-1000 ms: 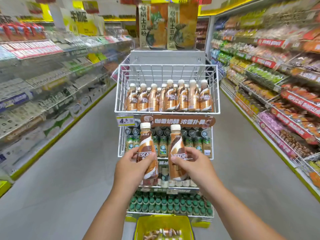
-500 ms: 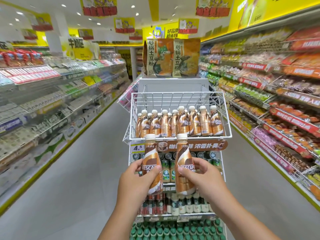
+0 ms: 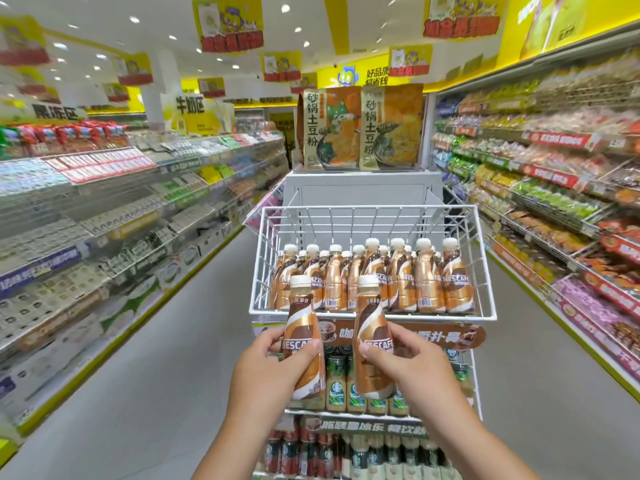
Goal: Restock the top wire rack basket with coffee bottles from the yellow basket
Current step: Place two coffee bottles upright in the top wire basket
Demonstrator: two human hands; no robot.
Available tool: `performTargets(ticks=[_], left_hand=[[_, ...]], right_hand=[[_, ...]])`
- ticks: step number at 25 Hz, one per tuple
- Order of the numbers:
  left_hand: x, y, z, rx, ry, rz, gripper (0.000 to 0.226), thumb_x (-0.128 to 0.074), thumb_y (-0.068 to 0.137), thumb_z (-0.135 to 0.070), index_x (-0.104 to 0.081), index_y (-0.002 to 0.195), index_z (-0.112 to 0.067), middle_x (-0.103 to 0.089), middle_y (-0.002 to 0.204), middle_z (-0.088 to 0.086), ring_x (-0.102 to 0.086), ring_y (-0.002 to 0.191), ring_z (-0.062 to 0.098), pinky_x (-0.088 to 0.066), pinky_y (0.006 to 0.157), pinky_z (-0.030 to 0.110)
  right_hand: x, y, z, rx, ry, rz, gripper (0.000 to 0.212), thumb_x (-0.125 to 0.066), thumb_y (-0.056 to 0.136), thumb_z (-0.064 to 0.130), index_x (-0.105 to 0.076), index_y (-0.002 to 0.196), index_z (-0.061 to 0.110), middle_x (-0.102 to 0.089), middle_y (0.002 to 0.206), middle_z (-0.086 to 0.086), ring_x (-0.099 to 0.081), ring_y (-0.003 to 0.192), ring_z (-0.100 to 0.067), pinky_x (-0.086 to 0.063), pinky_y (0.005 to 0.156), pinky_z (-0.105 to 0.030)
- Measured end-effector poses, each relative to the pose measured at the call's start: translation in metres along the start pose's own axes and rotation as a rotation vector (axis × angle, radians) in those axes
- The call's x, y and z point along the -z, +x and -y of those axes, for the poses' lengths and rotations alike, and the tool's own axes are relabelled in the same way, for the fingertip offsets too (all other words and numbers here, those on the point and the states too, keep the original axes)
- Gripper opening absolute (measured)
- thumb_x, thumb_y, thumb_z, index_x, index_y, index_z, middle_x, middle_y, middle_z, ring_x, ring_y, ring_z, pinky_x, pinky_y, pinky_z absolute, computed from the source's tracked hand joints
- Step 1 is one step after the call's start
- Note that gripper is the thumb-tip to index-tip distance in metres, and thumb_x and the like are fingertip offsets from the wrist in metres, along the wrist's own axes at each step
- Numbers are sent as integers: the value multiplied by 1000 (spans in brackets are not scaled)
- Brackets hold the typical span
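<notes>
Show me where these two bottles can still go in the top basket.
The top wire basket is crowded along its front: coffee bottles stand packed wall to wall. Free room seems to lie behind them, bordered by the back wire wall, and above their caps. Left hand and right hand each hold one bottle.

- Whole place was really bright and evenly lit, mostly from small round ceiling spotlights (image 3: 133, 19) overhead.
- Hardly any shadows on the grey floor (image 3: 166, 341).
- Shelves on the left (image 3: 69, 237) and right (image 3: 571, 202) were smeared with blur, labels unreadable.
- Center stayed fairly sharp, the white wire basket (image 3: 372, 315) looked crisp.
- Wide-angle lens bent the shelf lines outward at the edges.
- A bit of glare on the shiny packaging.
</notes>
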State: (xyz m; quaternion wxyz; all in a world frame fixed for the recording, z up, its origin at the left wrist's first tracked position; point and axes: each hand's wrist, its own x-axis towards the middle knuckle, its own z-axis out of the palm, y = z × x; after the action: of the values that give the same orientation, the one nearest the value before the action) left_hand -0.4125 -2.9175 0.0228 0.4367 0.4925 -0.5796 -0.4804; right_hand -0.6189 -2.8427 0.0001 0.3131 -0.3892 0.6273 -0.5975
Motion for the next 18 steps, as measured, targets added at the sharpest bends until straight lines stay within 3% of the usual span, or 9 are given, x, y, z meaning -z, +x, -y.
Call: performTargets(ticks=[2,5,8,12,18], left_hand=[[-11,10,-5,10,37,-33,53,-88,70,-50,-67,117,-37,-70,106,-9,-74,75,5,-62,74,35],[-24,27,-16,3,62,-85,53,-86,72,-51,-63,118,-39,-65,108,-15,-71,81,3,-61,79,34],[-30,53,-20,-15,83,-75,64,-86,69,-56,-64,126,-35,-66,110,-15,-70,92,9,-60,86,40],[-41,96,-19,-57,68,-26,86,-81,53,-70,-64,130,-35,-67,117,-9,-70,103,14,-58,94,43],[-53,164,-15,-110,112,89,74,-83,71,-59,-61,135,-29,-64,124,-8,-63,112,13,-55,99,42]], right_hand=[[8,20,1,-6,-16,19,65,-92,65,53,-73,125,35,-76,113,10,-74,97,-11,-64,78,-36],[14,43,3,3,-32,37,85,-90,55,70,-68,131,38,-70,125,13,-69,111,-15,-59,95,-50],[13,65,8,19,-71,35,83,-88,68,60,-61,141,30,-53,140,16,-53,129,-11,-45,114,-45],[-6,91,17,90,-148,-38,91,-85,66,69,-59,143,29,-47,156,6,-45,143,-19,-39,119,-51],[-41,136,30,153,-285,-156,82,-81,81,55,-56,147,14,-46,154,-2,-44,143,-21,-36,116,-35]])
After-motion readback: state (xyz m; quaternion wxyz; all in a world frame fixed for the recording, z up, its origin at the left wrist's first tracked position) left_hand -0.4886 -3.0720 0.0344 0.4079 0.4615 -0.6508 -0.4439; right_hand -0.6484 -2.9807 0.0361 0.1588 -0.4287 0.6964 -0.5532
